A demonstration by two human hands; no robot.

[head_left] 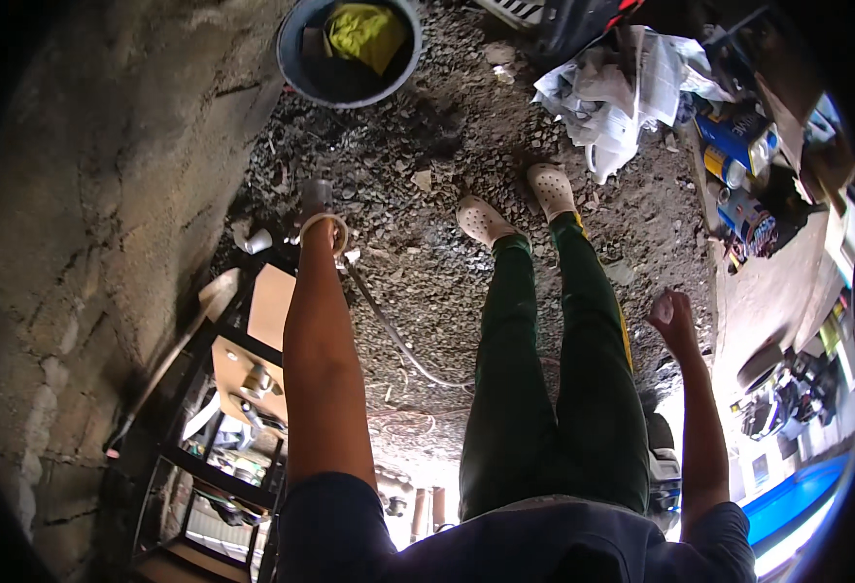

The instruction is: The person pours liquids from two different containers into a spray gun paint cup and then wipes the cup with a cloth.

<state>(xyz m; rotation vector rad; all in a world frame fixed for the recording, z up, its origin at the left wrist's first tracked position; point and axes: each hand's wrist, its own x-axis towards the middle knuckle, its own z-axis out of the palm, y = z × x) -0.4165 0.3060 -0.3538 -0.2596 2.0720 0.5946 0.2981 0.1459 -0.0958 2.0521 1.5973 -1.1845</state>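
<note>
A cream ring (343,233) sits around the wrist of the left hand (318,200), above the gravelly ground (418,262) on the left. That hand is dark and blurred, so whether it grips anything cannot be told. The right hand (671,310) is well apart from it, over to the right, fingers curled; its contents cannot be made out. Just left of the ring lies a white cup (257,241); a grey hose (381,313) curves nearby. Farther off stand a bucket (290,74) with yellow cloth (364,35), left, and crumpled plastic (612,102), right.
</note>
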